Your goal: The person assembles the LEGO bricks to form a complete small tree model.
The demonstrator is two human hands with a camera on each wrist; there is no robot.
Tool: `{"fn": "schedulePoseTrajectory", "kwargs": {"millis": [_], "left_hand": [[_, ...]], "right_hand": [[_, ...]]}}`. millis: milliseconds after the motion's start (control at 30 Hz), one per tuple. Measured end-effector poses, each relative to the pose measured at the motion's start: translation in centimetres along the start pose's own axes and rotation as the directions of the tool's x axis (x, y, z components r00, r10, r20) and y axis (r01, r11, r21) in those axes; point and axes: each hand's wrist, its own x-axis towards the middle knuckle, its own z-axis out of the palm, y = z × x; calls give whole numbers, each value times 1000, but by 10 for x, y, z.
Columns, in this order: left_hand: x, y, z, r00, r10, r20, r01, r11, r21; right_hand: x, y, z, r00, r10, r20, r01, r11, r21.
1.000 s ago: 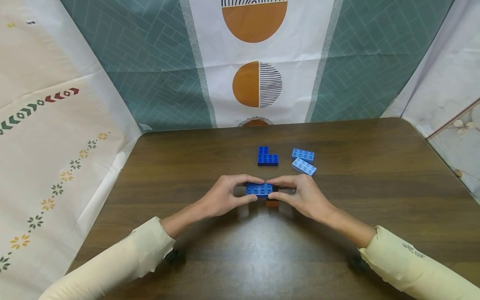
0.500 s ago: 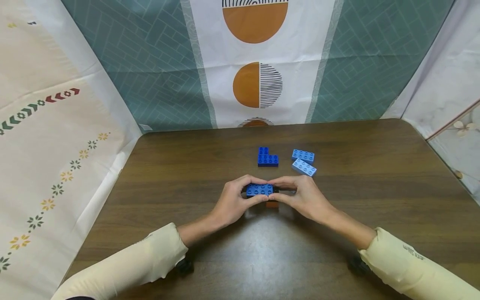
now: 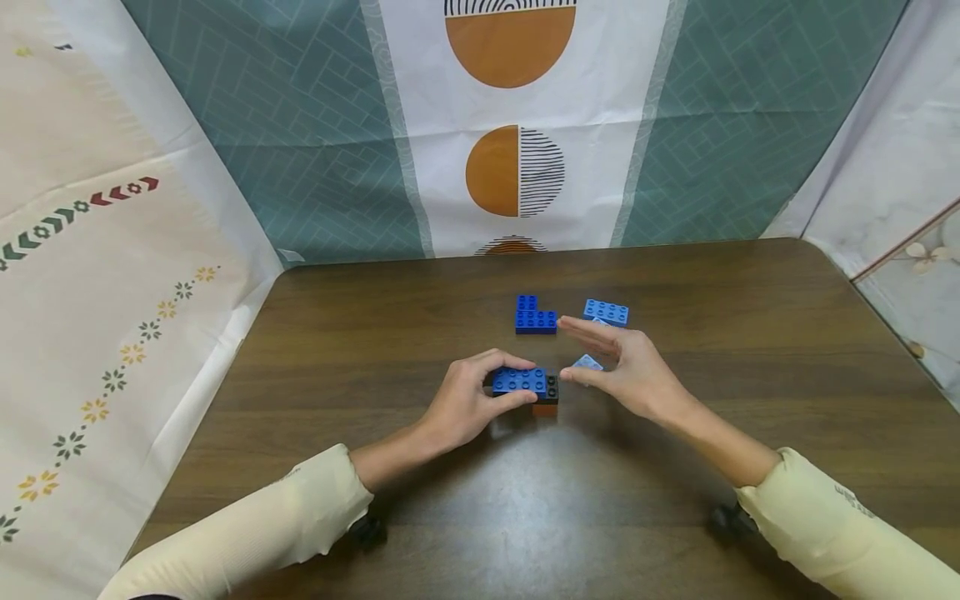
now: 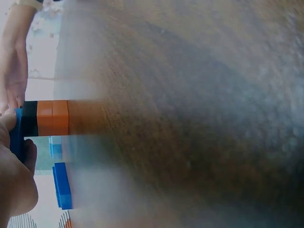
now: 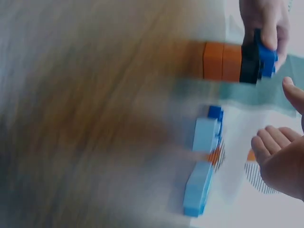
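My left hand [image 3: 468, 402] pinches a blue toy building brick [image 3: 519, 380] between thumb and fingers. That brick sits on a black brick [image 3: 552, 388], overhanging it to the left. Below the black one, two orange bricks [image 4: 53, 118] form the base of the stack on the table, as the left wrist view shows. To the right of the stack, my right hand [image 3: 637, 371] hovers with thumb and fingers spread apart and nothing between them. It partly covers a light blue brick [image 3: 588, 362] in the head view.
Behind the stack lie dark blue bricks [image 3: 536, 322] in an L shape. Another light blue brick [image 3: 606, 312] lies to their right, beside the partly covered one. The brown wooden table [image 3: 337, 333] ends at a patterned cloth [image 3: 330, 167] at the back.
My right hand has let go of the blue brick and moved right, its fingers spreading over the light blue brick. My left hand came in closer round the blue brick and stays there.
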Motion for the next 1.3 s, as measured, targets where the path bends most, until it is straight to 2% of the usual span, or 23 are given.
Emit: {"fn": "schedulePoseTrajectory", "kwargs": {"millis": [267,467,833,1300], "left_hand": [[1,2,-1,1000,-9,5,9,1000,-2],[1,2,-1,1000,-24,5,24,1000,11],[1,3,-1,999,-32,8,32,999,17],[1,3,-2,999,-39,14,38,999,27]], "right_hand": [[-1,21,-12,999,33,-10,-34,995,-93],[1,33,-22,992,84,-90,-100,978,-185],[4,45,-31,978,182,-99,-198,963,-185],[10,50,-28,977,166,-135,-192,959,-210]]}}
